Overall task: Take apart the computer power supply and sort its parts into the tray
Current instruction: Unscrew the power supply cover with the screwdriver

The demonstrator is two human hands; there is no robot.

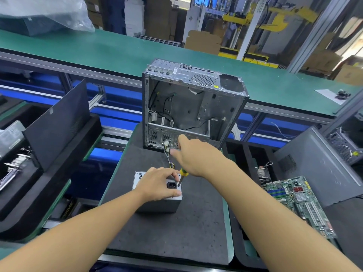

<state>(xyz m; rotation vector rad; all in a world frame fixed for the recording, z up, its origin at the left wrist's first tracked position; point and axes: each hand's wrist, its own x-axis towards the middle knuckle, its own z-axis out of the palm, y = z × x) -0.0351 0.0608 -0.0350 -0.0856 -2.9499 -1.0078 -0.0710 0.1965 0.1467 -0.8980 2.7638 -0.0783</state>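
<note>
The grey metal power supply (pixel 157 205) stands on end on the black foam mat (pixel 167 232), its socket face up. My left hand (pixel 157 183) grips its top, thumb and fingers curled around the black power socket. My right hand (pixel 194 156) holds a screwdriver (pixel 182 174) with a yellow-green handle; its tip points down at the top face beside the socket. A bundle of coloured wires (pixel 169 156) runs from behind the supply up into the open empty computer case (pixel 188 107) standing at the far end of the mat.
A green motherboard (pixel 298 203) lies in the black foam tray on the right, beside a grey side panel (pixel 318 165). A black panel (pixel 59 124) leans in the left tray (pixel 29 193). A green conveyor belt (pixel 117 54) runs behind the case.
</note>
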